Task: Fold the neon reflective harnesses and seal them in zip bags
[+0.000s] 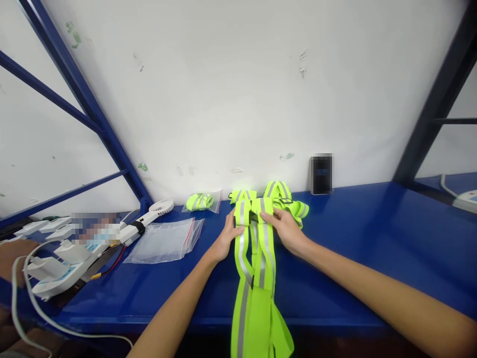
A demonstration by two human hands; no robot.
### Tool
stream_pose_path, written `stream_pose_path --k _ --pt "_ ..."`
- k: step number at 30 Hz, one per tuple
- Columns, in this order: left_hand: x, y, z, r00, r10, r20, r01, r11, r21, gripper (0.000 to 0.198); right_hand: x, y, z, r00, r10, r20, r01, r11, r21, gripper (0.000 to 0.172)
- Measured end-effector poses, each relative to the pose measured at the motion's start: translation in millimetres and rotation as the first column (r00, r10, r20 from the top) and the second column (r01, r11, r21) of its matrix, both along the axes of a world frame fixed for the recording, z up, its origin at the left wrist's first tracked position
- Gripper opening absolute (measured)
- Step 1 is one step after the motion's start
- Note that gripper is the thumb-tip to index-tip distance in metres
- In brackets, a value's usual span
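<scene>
Both of my hands grip a neon yellow-green reflective safety vest made of straps (244, 298), with silver stripes along its bands. My left hand (225, 237) is closed on the strap at the left, thumb across its front. At the right, my right hand (288, 229) pinches another strap near its folded top. The lower straps hang over the front edge of the table. Just behind my hands lie more reflective straps (278, 191), bunched against the wall. A small folded strap bundle (200, 201) rests in a clear bag to the left.
Clear zip bags (164, 242) lie flat on the blue table (357, 248). At the left are a white handheld fan (161, 207), power strips with plugs (61, 276) and a white cable (93, 336). A dark box (321, 174) leans on the wall. Blue frame posts (108, 134) flank the table.
</scene>
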State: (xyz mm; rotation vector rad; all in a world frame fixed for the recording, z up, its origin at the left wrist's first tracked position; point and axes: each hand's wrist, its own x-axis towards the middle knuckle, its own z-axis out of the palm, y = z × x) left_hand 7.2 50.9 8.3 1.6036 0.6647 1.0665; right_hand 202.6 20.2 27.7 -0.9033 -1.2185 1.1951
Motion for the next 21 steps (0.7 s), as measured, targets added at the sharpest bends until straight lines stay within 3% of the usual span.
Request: stream_pose_path --k 3,6,9,12,15,18,21 --pt "-2 1 -0.6 0.985 0.114 -0.128 -0.084 0.971 0.223 0.078 -4 2 -2.3 0.976 -0.033 -0.214 -0.003 0.986 -0.164 0.055" --pt "-2 4 0.9 0.97 0.193 -0.146 -0.134 0.931 0.34 0.06 -5 3 -5.6 0.959 0.024 -0.282 -0.091 0.97 -0.225 0.036" --pt "-2 6 3.7 0.961 0.254 -0.111 -0.199 0.91 0.364 0.037 -4 1 -6.9 0.941 0.184 -0.285 -0.241 0.954 -0.179 0.027" --pt "-4 9 5.2 0.94 0.337 -0.058 -0.313 0.916 0.251 0.028 -2 -2 -5.7 0.928 0.313 -0.205 -0.343 0.93 -0.132 0.037" --pt "-4 10 3.8 0.932 0.363 -0.004 -0.363 0.932 0.016 0.035 -1 -1 -5.4 0.958 0.281 0.05 -0.277 0.958 -0.07 0.039" --pt "-2 10 1.7 0.949 0.306 0.068 -0.289 0.938 -0.19 0.039 -1 2 -7.6 0.976 0.114 0.187 -0.119 0.993 0.015 0.039" --pt "1 6 2.5 0.975 0.193 0.109 -0.154 0.942 -0.297 0.042 -2 3 -10.1 0.991 0.074 0.111 -0.073 0.997 -0.016 0.05"
